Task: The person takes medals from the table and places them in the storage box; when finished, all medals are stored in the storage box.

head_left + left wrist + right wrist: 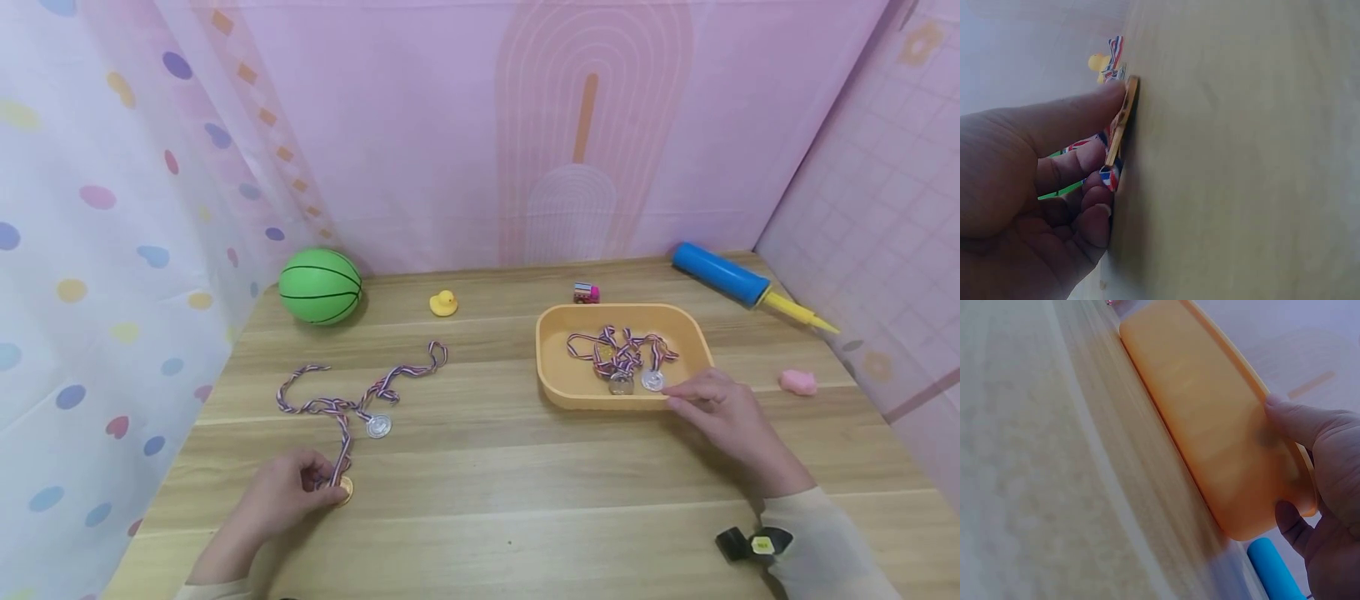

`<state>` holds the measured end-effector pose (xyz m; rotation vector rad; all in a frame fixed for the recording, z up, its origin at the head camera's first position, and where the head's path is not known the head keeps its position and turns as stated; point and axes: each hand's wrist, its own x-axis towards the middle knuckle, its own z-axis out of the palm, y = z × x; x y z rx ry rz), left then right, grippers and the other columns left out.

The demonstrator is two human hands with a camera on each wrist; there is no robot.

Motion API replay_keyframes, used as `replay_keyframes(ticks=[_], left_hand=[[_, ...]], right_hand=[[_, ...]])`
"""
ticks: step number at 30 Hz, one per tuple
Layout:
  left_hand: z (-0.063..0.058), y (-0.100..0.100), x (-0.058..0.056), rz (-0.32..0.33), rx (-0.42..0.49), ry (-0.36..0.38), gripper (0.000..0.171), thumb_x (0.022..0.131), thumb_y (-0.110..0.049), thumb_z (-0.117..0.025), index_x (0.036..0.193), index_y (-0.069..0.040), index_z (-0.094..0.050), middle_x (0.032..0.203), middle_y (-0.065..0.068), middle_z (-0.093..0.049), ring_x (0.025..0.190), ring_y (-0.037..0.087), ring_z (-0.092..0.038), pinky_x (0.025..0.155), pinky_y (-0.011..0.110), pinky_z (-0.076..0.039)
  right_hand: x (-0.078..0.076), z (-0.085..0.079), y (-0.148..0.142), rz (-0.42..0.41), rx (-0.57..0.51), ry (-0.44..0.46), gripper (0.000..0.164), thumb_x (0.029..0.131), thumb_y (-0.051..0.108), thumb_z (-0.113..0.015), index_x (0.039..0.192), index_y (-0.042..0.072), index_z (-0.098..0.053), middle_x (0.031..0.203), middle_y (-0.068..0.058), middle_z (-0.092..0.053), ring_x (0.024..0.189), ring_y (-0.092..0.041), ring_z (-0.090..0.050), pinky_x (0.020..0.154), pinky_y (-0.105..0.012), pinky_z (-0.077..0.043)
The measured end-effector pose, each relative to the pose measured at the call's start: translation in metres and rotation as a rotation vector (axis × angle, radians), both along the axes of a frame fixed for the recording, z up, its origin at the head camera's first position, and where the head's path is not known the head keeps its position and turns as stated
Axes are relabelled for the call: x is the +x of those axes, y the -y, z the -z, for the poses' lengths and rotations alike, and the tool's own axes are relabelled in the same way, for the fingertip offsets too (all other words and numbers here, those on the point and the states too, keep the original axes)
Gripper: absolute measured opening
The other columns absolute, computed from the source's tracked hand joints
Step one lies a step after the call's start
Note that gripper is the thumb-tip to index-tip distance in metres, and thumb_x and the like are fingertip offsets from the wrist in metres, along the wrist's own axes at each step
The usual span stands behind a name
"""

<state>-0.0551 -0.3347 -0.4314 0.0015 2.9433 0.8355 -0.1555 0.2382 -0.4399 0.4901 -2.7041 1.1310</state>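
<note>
At the lower left, my left hand [288,493] pinches a gold medal [346,490] between thumb and fingers, close over the table. Seen edge-on in the left wrist view, the medal [1120,128] has its striped ribbon [1110,177] beside the curled fingers. That ribbon runs up the table toward a silver medal [378,426] with its own red, white and blue ribbon [390,383]. On the right, my right hand [723,417] grips the near right rim of an orange plastic basket [551,367]. Inside it lie several medals, one silver medal [652,381] near my fingertips, with tangled ribbons.
Along the back stand a green ball [320,286], a yellow toy duck [443,303] and a small toy truck [586,292]. A blue hand pump [723,275] lies back right, a pink toy [798,382] right of the basket. Patterned curtains [420,133] border the wooden table [480,475].
</note>
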Motion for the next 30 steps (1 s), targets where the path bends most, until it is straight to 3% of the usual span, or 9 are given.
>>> replay_keyframes(ticks=[9,30], left_hand=[[-0.0017,0.0011,-0.0004,0.042,0.034,0.007,0.033,0.066,-0.034,-0.087,0.082,-0.014,-0.065,0.072,-0.006,-0.056,0.065,0.007,-0.048,0.058,0.024,-0.041],[-0.0001,-0.0001,0.0023,0.033,0.042,0.018,0.034,0.07,-0.034,-0.084,0.079,-0.014,-0.059,0.067,-0.005,-0.051,0.061,0.008,-0.045,0.055,0.024,-0.038]], right_hand=[[-0.0013,0.0001,-0.0004,-0.009,-0.006,-0.008,0.012,0.089,0.023,-0.071,0.099,0.019,-0.077,0.087,0.01,-0.063,0.083,-0.008,-0.053,0.075,-0.02,-0.044],[-0.0006,0.0003,-0.0005,-0.014,-0.008,0.004,0.013,0.089,0.024,-0.07,0.1,0.019,-0.076,0.087,0.009,-0.063,0.083,-0.009,-0.054,0.074,-0.021,-0.045]])
